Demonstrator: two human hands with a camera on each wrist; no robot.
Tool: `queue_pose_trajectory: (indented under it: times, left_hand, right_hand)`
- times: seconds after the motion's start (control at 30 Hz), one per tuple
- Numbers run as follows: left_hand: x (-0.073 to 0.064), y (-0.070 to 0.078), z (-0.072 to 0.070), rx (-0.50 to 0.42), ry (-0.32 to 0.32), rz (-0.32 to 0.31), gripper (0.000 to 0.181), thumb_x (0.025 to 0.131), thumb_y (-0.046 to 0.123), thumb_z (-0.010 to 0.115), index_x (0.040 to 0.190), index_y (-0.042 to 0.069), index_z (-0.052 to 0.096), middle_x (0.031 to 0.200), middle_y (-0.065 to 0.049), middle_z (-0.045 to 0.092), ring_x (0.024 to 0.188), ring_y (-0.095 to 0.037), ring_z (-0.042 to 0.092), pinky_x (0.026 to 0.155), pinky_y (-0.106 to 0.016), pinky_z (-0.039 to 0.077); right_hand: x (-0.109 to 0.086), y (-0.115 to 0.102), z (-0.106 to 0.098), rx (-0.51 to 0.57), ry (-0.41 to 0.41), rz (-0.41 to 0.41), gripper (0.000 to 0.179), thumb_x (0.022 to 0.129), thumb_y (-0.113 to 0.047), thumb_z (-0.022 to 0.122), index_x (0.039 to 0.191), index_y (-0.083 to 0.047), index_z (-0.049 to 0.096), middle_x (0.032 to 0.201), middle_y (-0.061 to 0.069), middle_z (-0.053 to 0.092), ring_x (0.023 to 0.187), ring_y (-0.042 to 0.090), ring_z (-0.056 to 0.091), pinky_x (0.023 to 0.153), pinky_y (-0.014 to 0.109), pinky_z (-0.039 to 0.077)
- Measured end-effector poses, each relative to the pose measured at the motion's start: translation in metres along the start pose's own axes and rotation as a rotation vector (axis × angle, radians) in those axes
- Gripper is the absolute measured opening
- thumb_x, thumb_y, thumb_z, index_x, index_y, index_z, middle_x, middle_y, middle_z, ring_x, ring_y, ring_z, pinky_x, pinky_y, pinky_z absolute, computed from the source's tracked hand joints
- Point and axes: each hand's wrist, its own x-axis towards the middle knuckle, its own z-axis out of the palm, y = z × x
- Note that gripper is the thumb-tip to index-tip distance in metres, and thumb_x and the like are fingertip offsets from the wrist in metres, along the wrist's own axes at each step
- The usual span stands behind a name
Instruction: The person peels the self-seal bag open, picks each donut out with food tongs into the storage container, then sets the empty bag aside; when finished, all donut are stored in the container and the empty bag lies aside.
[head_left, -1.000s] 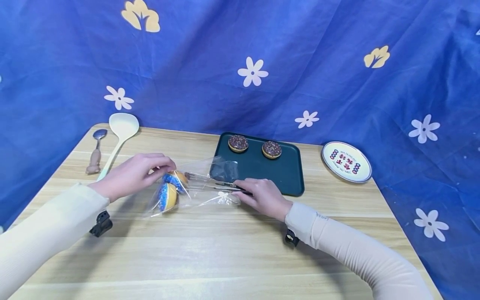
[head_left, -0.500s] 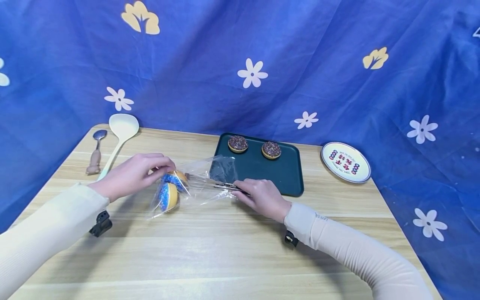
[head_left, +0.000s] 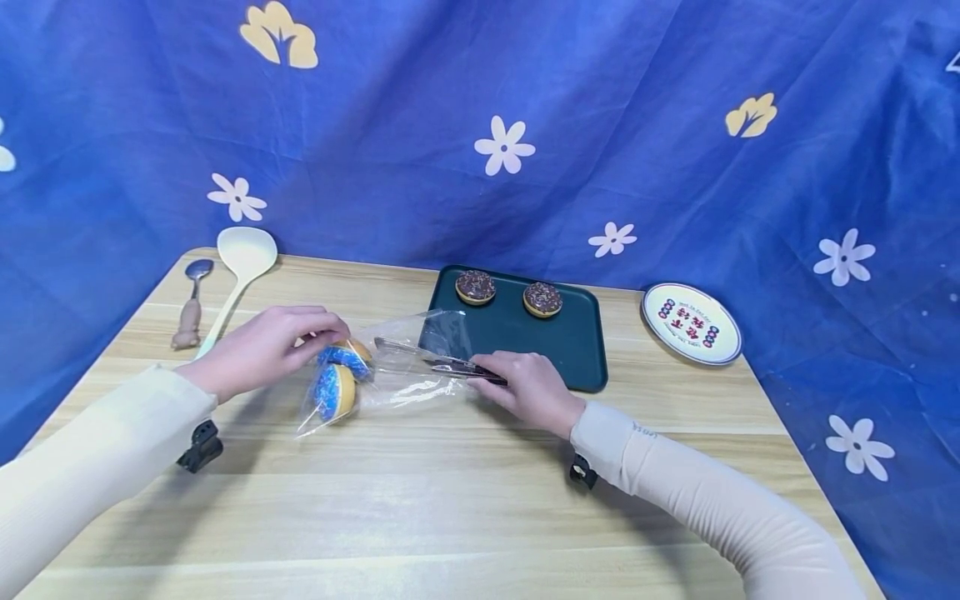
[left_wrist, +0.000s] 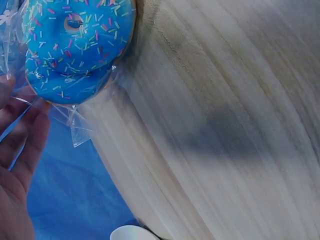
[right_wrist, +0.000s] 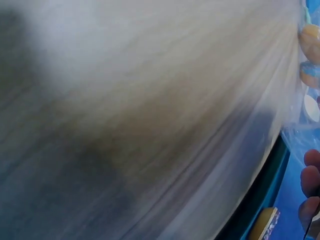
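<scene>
Holding tongs [head_left: 459, 367] inside a clear plastic bag [head_left: 408, 393]

Two blue-frosted doughnuts [head_left: 335, 392] touch each other in the bag's left end on the wooden counter [head_left: 450, 517]. The left grip [head_left: 279, 343] pinches the plastic at the upper doughnut's edge; the right grip [head_left: 534, 390] is closed round the tongs, whose tips lie just beside that doughnut. Two chocolate-frosted doughnuts [head_left: 476, 287] sit on the dark green tray [head_left: 517, 342] behind.
</scene>
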Motion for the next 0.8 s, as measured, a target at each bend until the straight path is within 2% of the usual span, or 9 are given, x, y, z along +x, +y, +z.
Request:
queue_pose_trajectory:
  times: [0.23,0.37,0.57,0.8]
  left_hand:
    - [0.0018,0.0021,0.0002,-0.007,-0.020,-0.008,0.026,0.090,-0.003,0.077,0.106,0.018,0.076,0.098,0.011,0.076,0.090,-0.006,0.071,0.080,-0.033,0.062]
    - [0.0023,0.0023,0.0010,-0.003,-0.016,-0.006,0.026,0.090,-0.004,0.077,0.105,0.018,0.076,0.098,0.011,0.077,0.089,-0.006,0.072,0.080,-0.034,0.063]
    - [0.0024,0.0015,0.0024,-0.001,-0.013,0.004,0.026,0.090,-0.003,0.077,0.104,0.019,0.076,0.098,0.012,0.077,0.090,-0.005,0.072,0.080,-0.032,0.062]
    - [0.0031,0.0018,0.0033,-0.008,-0.018,0.002,0.026,0.090,-0.003,0.077,0.104,0.019,0.076,0.098,0.012,0.077,0.090,-0.006,0.072,0.081,-0.033,0.062]
  right_hand:
    - [0.0034,-0.0018,-0.0003,0.016,-0.025,-0.012,0.029,0.101,-0.032,0.070,0.122,-0.012,0.076,0.103,0.001,0.080,0.087,0.015,0.077,0.077,0.034,0.064]
    - [0.0044,-0.0036,0.0006,-0.014,-0.025,-0.020,0.029,0.102,-0.033,0.069,0.122,-0.013,0.075,0.101,0.000,0.080,0.085,0.014,0.077,0.075,0.033,0.064]
    - [0.0063,-0.0061,0.0040,-0.093,0.010,-0.075,0.028,0.102,-0.031,0.069,0.120,-0.011,0.075,0.095,0.000,0.078,0.076,0.012,0.074,0.066,0.032,0.063]
    - [0.0066,-0.0076,0.0053,-0.107,0.003,-0.079,0.026,0.103,-0.031,0.067,0.119,-0.011,0.075,0.088,-0.003,0.075,0.071,0.010,0.071,0.062,0.031,0.061]
